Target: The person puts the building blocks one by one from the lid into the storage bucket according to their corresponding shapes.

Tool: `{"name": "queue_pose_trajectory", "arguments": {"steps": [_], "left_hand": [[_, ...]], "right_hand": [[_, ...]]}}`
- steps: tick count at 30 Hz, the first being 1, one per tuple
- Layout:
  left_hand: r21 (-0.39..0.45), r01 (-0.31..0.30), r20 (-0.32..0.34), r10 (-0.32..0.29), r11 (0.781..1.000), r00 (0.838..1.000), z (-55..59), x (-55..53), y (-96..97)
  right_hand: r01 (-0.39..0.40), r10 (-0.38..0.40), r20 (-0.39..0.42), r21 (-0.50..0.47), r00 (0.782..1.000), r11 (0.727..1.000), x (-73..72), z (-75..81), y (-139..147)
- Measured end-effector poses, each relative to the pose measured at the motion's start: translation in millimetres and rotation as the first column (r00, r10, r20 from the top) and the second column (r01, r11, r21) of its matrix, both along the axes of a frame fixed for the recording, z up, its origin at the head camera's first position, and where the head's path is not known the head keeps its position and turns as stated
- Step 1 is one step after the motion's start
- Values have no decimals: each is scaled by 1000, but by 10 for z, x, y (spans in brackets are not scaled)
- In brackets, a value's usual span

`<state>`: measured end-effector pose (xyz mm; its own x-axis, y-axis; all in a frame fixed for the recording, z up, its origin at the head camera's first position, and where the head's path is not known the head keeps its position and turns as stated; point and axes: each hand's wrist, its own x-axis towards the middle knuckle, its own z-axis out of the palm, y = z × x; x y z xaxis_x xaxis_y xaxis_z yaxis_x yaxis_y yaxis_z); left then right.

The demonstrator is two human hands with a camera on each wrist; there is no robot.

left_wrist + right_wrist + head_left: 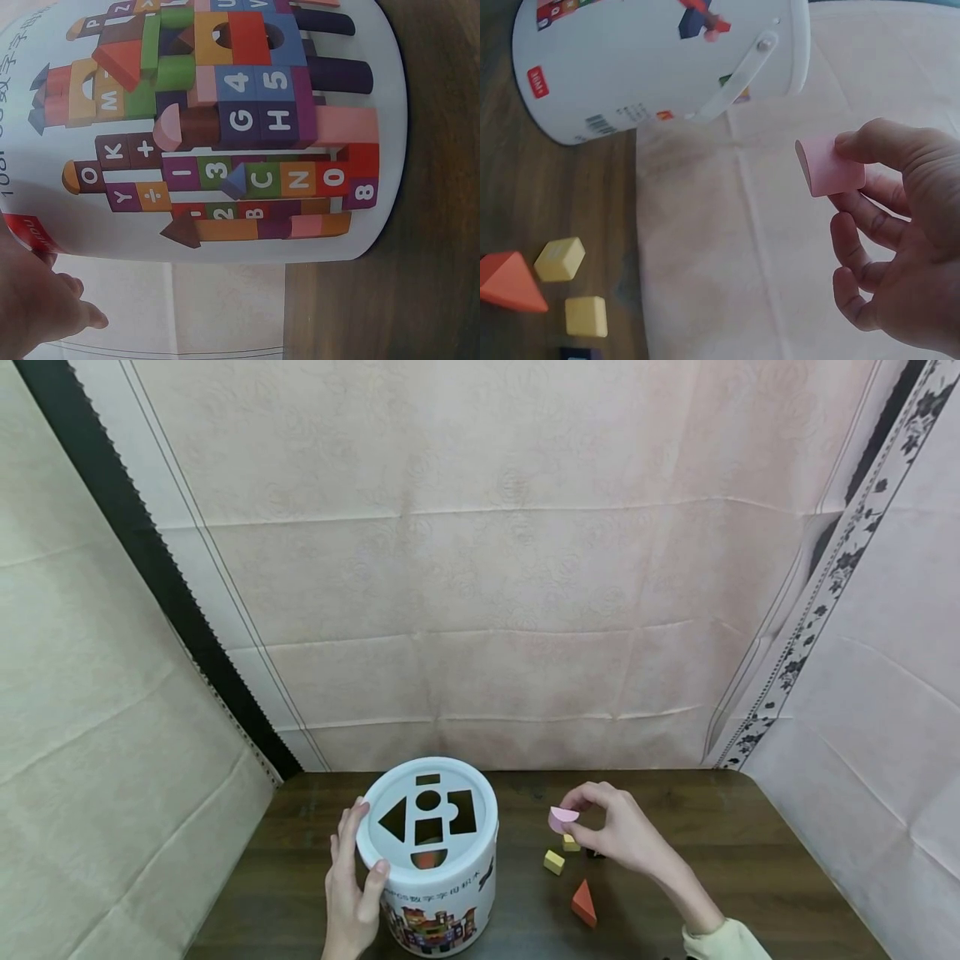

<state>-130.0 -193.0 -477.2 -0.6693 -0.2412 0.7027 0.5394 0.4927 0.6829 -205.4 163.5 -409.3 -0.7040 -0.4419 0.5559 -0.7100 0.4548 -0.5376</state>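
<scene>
A pink half-round block (562, 819) is pinched between the thumb and fingers of my right hand (622, 827), held to the right of the bucket. In the right wrist view the pink block (829, 165) shows its curved side. My left hand (352, 881) grips the left side of a white block bucket (442, 893), thumb at the front and fingers by the rim. The bucket's pale blue lid (405, 777) has cut-out holes of several shapes. An orange-red piece shows through the half-round hole. Printed block pictures cover the bucket wall (75, 217) in the left wrist view.
Two small yellow blocks (554, 862) and an orange-red triangular block (583, 904) lie on the brown wooden table (675, 893). A dark block (580, 353) is partly visible beside them. Pale cloth (487, 610) hangs behind and at both sides.
</scene>
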Motion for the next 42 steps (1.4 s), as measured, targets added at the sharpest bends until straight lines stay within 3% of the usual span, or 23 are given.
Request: {"name": "queue_pose_trajectory", "arguments": {"steps": [23,31,42], "left_hand": [[-8,-5,-2,5,1000,1000,2,10,-3],[-11,-2,-10,2,1000,1000,10,4,-5],[-9,1,-12,-1,1000,1000,-3,2,0]], "right_hand": [[-146,147,30,-28,989,989,53,287,-624],[-272,271,-20,-39,962,962,79,305,-879],[-359,356,-72,-34,932,933,123,255,-1213]]}}
